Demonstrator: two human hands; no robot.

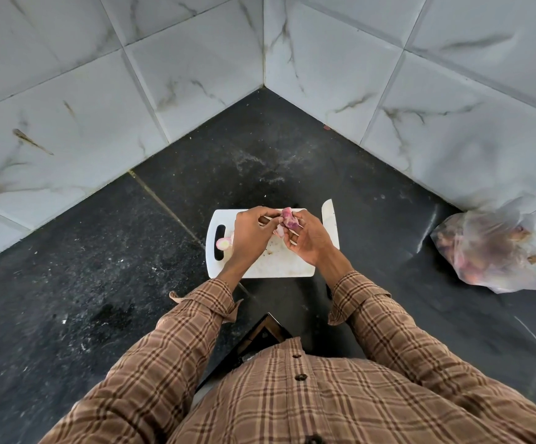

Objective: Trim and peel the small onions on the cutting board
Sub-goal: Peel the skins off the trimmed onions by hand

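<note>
Got the small onion (289, 219) up over the cutting board (276, 267) so skins drop there. Right hand (305, 241) fingers clamp it steady, left hand (249, 233) pinches skin to peel. Knife (330, 225) parked beside.

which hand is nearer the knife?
Right. The right hand, holding the onion, sits just left of the knife; the left hand is farther left, across the cutting board.
</note>
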